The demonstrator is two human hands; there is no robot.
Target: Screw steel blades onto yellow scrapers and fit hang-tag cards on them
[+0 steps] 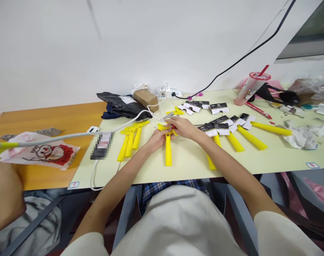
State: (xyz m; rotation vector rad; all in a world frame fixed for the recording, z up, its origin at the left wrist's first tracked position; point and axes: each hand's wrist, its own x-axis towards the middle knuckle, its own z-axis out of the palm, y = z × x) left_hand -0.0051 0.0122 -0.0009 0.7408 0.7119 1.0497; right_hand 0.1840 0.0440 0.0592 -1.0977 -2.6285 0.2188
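Hands [183, 127] pinching yellow tool [168, 151] and red object [173, 126], pale tabletop [187, 165], white wall [151, 46] behind

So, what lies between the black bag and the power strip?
In the head view, a brown box lies between the black bag and the power strip.

Yellow-handled tools [129, 145], black-and-white cards [219, 108], a black plastic bag [124, 107], a drink cup [246, 91] and crumpled tissue [297, 138] crowd a pale counter [281, 156]; beside it, an orange counter [69, 115] bears a snowman-printed bag [46, 151].
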